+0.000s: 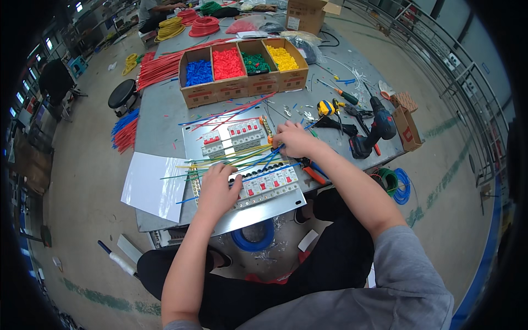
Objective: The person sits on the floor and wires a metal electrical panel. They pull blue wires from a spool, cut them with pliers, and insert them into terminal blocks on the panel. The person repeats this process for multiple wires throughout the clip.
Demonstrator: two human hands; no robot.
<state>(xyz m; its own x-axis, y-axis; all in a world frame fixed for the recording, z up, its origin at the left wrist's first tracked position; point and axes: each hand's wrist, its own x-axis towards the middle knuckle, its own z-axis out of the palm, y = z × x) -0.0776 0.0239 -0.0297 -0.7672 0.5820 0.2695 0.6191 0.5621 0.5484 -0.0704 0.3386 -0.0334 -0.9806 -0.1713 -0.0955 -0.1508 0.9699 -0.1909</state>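
A metal mounting plate [253,217] lies at the table's near edge. It carries a near row of breakers with red switches [263,186] and two smaller breaker groups [246,132] behind them. Yellow, green and blue wires [247,157] run across between the rows. My left hand [217,190] rests over the left end of the near row, thumb and fingers apart, touching the wires. My right hand [297,142] is closed on blue wires beside the brass terminal strip [268,129] at the plate's right end; its fingertips are partly hidden.
Behind the plate stands a cardboard box [231,88] with blue, red, green and yellow caps in compartments. To the right lie a cordless drill [377,129], a tape measure [327,107], a screwdriver [341,94] and red-handled pliers [314,173]. A white sheet [154,184] overhangs the left edge.
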